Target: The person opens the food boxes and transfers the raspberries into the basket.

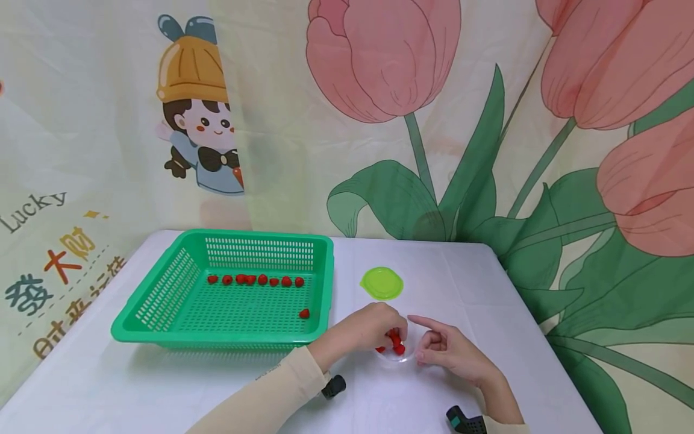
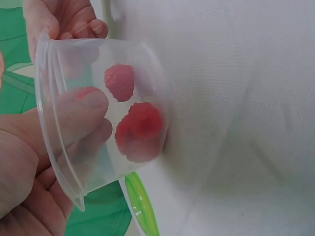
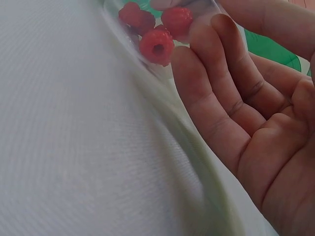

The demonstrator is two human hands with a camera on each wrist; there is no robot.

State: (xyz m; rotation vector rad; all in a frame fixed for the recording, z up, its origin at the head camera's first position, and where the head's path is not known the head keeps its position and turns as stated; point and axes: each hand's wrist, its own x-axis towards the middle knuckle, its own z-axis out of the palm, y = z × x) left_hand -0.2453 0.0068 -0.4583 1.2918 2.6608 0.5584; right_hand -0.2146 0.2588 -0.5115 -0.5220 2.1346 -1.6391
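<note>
A clear plastic cup (image 2: 93, 162) holding several red raspberries (image 2: 140, 130) stands on the table. My left hand (image 1: 374, 328) reaches down into it from the left. Inside the cup, its thumb and fingers pinch a raspberry (image 2: 87, 92), which the thumb mostly hides. My right hand (image 1: 450, 352) is at the cup's right side, its index finger stretched along the far rim and the other fingers (image 3: 211, 93) loosely bent against or close to the wall; whether they touch it I cannot tell.
Left of the cup stands a green perforated basket (image 1: 217, 345), with a row of raspberries (image 1: 262, 279) along its back and a single raspberry (image 1: 305, 313) near its right front. Behind the cup lies a lime-green lid (image 1: 382, 283). A white cloth (image 1: 368, 410) covers the table.
</note>
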